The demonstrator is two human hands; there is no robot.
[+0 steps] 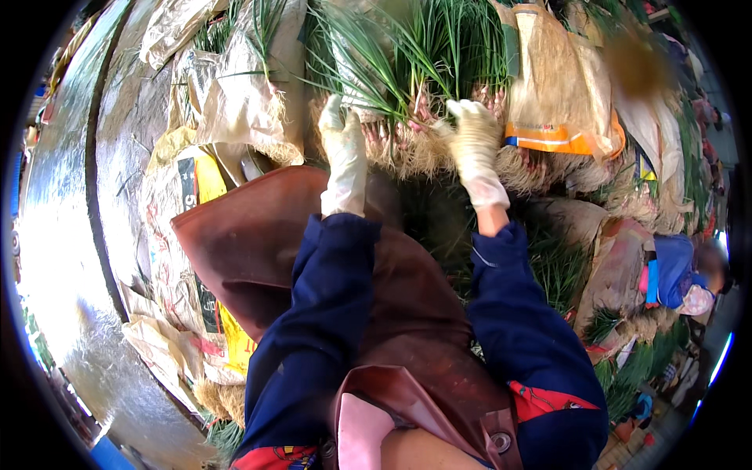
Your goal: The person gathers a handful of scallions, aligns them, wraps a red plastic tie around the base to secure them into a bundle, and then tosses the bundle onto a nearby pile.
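Green onions (419,106) lie in a row in front of the person, leaves pointing away and pale, hairy roots nearer. The gloved left hand (343,160) is at their left side, thumb apart from the fingers, which are open. The gloved right hand (476,149) reaches their bulbs; whether its fingers grip any, I cannot tell. A tan sack (556,78) lies just right.
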